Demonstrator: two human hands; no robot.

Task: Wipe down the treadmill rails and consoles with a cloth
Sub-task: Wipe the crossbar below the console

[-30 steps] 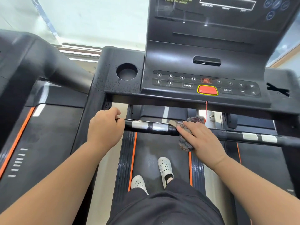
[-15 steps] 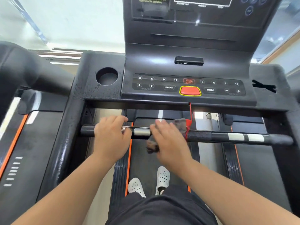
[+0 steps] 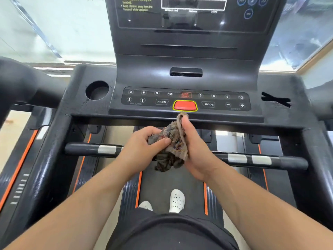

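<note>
Brownish cloth bunched between both hands above crossbar; left hand pinches it, right hand grips its edge.

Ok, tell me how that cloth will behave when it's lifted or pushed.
Probably floppy: the cloth bunches and droops between the left hand and right hand. Likely light: a mere pinch holds its corner up. Its rough, frayed weave should grip rather than slip.
</note>
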